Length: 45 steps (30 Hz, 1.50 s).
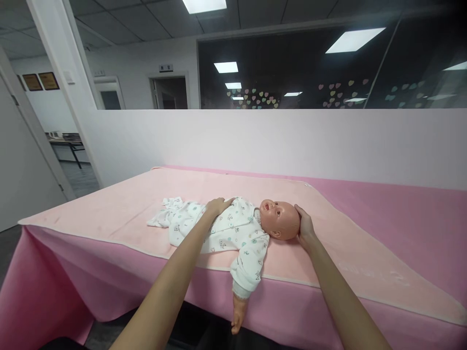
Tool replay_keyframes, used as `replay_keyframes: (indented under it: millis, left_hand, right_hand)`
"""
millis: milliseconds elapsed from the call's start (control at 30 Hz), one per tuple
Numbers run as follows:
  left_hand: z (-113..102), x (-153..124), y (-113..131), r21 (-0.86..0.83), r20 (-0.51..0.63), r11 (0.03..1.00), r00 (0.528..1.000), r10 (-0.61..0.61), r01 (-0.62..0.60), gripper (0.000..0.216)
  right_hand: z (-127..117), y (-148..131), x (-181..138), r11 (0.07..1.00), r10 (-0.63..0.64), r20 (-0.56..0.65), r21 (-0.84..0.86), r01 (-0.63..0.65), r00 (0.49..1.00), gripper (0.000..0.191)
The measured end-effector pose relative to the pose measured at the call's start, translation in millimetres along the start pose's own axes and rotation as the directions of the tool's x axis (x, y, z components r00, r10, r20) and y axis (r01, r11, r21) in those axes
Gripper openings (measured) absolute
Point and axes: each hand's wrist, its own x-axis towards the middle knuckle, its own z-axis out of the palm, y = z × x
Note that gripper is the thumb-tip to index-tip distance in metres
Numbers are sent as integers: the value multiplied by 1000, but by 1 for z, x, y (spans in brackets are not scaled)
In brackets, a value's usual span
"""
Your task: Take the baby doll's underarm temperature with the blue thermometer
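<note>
**Doll (233, 231) steadied at body and head**

At far left are a door (29, 155) and, beyond the doorway, a table (67, 142), both well apart from the work. A peach mat (109, 204) spreads rightward over a pink cloth (40, 282) that drapes down the near side.

The doll lies on its back on the mat, close to the near edge, legs left. The left hand (218, 206) rests on its body, fingers stretched over the printed suit (237, 226) and clamped on nothing that shows. The left forearm (175, 277) crosses in front of the legs. The step in hand looks like steadying body and head together.

The doll's near arm (250, 265) hangs over the near edge; it could drag or catch if the doll were shifted, so it wants minding.

Further right, the right hand (305, 226) cups the crown of the head (282, 221), fingers curved against it; whether any reach underneath is hidden. A move from here would likely call for supporting head and body as one.

Along the far side, a white wall (273, 141) under a window (292, 58) limits reach.
</note>
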Motion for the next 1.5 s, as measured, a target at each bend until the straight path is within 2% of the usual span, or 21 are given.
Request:
replay_keyframes:
  millis: [467,567,733,933,1100,1267,1500]
  left_hand:
    - [0,0,-1,-19,1,1000,1000,13,-13,84]
    - [-1,-1,-1,-13,0,1000,1000,15,-15,85]
    - [0,0,-1,-7,-3,1000,1000,23,-23,86]
    - [0,0,-2,-4,-5,1000,1000,30,-30,85]
    - [0,1,-2,-16,-9,999,1000,28,-28,85]
    - [1,2,-3,-24,-10,999,1000,22,-22,84]
    - [1,2,-2,-20,-8,1000,1000,22,-22,84]
  right_hand:
    - [4,-2,-3,1000,-21,-61,5,22,998,28]
    - [4,-2,-4,1000,-22,-35,7,22,999,29]
    - [0,0,-3,998,58,62,25,-59,996,39]
    - [-8,5,9,995,-91,-115,36,96,989,19]
    - [-7,6,6,999,22,-2,24,-22,1000,32]
    - [-7,6,6,993,115,107,21,-118,988,47]
    - [-10,8,11,992,117,135,34,-123,984,51]
